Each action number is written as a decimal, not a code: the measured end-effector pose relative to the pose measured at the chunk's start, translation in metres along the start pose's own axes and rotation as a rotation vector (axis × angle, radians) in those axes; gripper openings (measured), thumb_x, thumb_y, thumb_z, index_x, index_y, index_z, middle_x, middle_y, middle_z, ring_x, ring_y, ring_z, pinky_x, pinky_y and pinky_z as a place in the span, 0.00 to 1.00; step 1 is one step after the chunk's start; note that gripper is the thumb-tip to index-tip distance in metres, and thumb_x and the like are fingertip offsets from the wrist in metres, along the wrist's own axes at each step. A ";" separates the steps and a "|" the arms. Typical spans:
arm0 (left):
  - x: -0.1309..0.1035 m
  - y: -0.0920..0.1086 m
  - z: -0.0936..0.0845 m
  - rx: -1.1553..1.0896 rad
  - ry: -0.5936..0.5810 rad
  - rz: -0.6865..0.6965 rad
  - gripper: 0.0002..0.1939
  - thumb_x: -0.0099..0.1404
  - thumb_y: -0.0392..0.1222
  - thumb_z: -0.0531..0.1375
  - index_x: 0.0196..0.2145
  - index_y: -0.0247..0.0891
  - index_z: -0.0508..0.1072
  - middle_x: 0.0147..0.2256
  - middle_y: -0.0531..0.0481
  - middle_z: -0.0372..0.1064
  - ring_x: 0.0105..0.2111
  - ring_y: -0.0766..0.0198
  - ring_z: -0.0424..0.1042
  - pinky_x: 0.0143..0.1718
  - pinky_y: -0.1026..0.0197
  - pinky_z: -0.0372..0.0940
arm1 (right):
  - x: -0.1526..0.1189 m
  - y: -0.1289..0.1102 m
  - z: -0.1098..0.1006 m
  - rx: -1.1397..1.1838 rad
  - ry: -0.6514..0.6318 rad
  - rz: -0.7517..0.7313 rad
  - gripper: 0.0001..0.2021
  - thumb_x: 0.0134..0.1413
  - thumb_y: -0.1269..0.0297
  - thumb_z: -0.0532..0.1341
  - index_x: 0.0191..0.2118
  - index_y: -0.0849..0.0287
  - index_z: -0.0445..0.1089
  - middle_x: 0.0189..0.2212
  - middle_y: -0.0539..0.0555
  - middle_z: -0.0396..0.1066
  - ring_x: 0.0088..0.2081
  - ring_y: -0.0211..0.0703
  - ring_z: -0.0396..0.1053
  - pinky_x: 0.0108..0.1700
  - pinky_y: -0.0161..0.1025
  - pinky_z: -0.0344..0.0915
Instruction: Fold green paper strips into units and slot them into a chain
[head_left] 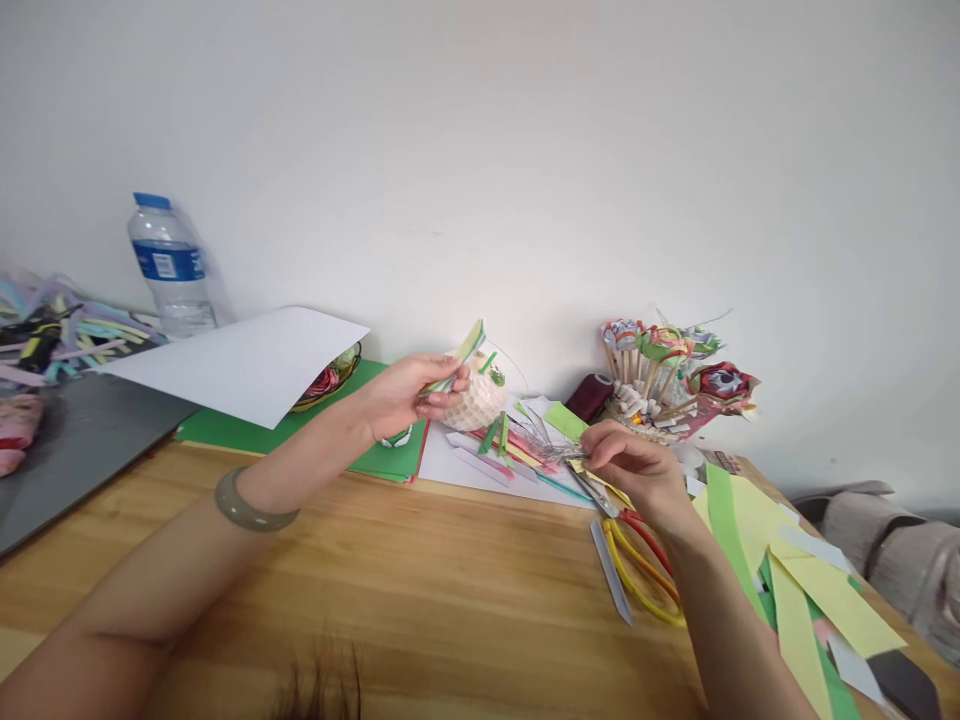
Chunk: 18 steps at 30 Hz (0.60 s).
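Note:
My left hand (420,388) is raised above the table, its fingers closed round a small folded stack of green and yellow paper (471,341). To the right, my right hand (628,462) has thumb and fingertips pinched together over a tangle of thin wires (551,448). Whatever lies between those fingertips is too small to make out. Just below that hand, scissors (643,572) with yellow and red handles rest on the table. Narrow coloured paper strips (499,455) lie on a white sheet between my hands.
Paper flowers on sticks (660,345) stand behind a dark thread spool (590,398). A round woven white ornament (480,405) sits behind my left hand. At left are a water bottle (169,265), a white sheet (247,355) and green paper (382,460). Yellow and green offcuts (795,590) cover the right side.

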<state>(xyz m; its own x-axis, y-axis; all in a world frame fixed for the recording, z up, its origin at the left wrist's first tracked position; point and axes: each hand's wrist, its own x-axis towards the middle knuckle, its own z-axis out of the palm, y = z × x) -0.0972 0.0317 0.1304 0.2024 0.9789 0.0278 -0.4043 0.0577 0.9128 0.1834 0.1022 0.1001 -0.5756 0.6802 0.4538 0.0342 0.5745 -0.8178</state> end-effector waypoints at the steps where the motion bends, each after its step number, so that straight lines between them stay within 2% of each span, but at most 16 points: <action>1: -0.001 0.004 -0.002 -0.007 0.032 0.000 0.11 0.62 0.36 0.55 0.22 0.32 0.64 0.22 0.54 0.52 0.16 0.77 0.48 0.13 0.74 0.47 | 0.000 0.000 -0.004 -0.011 0.003 0.019 0.05 0.46 0.66 0.65 0.23 0.54 0.72 0.28 0.52 0.66 0.32 0.42 0.64 0.34 0.39 0.61; 5: -0.005 0.018 -0.007 -0.026 0.127 -0.008 0.11 0.63 0.36 0.54 0.23 0.32 0.64 0.21 0.55 0.53 0.15 0.77 0.48 0.11 0.74 0.45 | -0.001 0.003 -0.026 -0.084 0.065 0.098 0.04 0.44 0.64 0.65 0.23 0.55 0.70 0.28 0.50 0.65 0.31 0.41 0.63 0.33 0.37 0.59; 7: -0.008 0.023 -0.009 -0.016 0.146 0.014 0.11 0.65 0.35 0.52 0.24 0.32 0.64 0.22 0.55 0.53 0.15 0.78 0.49 0.12 0.75 0.44 | -0.003 0.006 -0.042 -0.153 0.111 0.172 0.06 0.43 0.61 0.65 0.23 0.56 0.69 0.27 0.50 0.65 0.31 0.41 0.62 0.32 0.36 0.59; 8: -0.009 0.025 -0.010 -0.012 0.147 0.034 0.12 0.66 0.34 0.51 0.25 0.31 0.64 0.23 0.55 0.53 0.15 0.79 0.50 0.12 0.76 0.43 | -0.004 0.007 -0.050 -0.208 0.093 0.240 0.07 0.42 0.60 0.65 0.24 0.56 0.68 0.27 0.50 0.66 0.31 0.41 0.62 0.31 0.36 0.59; 11: -0.011 0.028 -0.012 0.011 0.127 0.077 0.12 0.66 0.33 0.49 0.26 0.30 0.64 0.25 0.54 0.52 0.16 0.80 0.50 0.14 0.76 0.43 | -0.011 0.008 -0.078 -0.384 0.000 0.387 0.11 0.42 0.56 0.64 0.24 0.57 0.66 0.23 0.50 0.64 0.26 0.39 0.60 0.27 0.35 0.58; 14: -0.010 0.025 -0.009 0.060 0.094 0.054 0.10 0.64 0.35 0.51 0.25 0.31 0.63 0.23 0.55 0.52 0.16 0.78 0.47 0.13 0.74 0.41 | -0.019 0.005 -0.102 -0.500 -0.217 0.430 0.11 0.46 0.55 0.61 0.24 0.58 0.66 0.23 0.51 0.65 0.27 0.41 0.62 0.29 0.37 0.62; 16: -0.009 0.019 -0.003 0.131 0.035 0.043 0.11 0.64 0.36 0.52 0.24 0.32 0.62 0.22 0.55 0.51 0.16 0.77 0.46 0.14 0.72 0.41 | -0.023 0.000 -0.111 -0.588 -0.353 0.443 0.11 0.47 0.53 0.61 0.27 0.57 0.69 0.27 0.53 0.69 0.30 0.44 0.66 0.32 0.39 0.65; 18: -0.008 0.009 0.005 0.229 -0.053 0.018 0.13 0.64 0.38 0.52 0.22 0.33 0.60 0.21 0.55 0.49 0.17 0.75 0.45 0.15 0.71 0.41 | -0.024 -0.011 -0.106 -0.719 -0.386 0.446 0.13 0.46 0.52 0.62 0.34 0.55 0.73 0.34 0.55 0.73 0.35 0.49 0.69 0.37 0.43 0.66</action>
<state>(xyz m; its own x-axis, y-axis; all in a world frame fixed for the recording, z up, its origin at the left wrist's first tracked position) -0.0977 0.0233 0.1406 0.2456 0.9675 0.0604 -0.1962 -0.0114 0.9805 0.2838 0.1280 0.1357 -0.6148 0.7816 -0.1051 0.7418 0.5280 -0.4134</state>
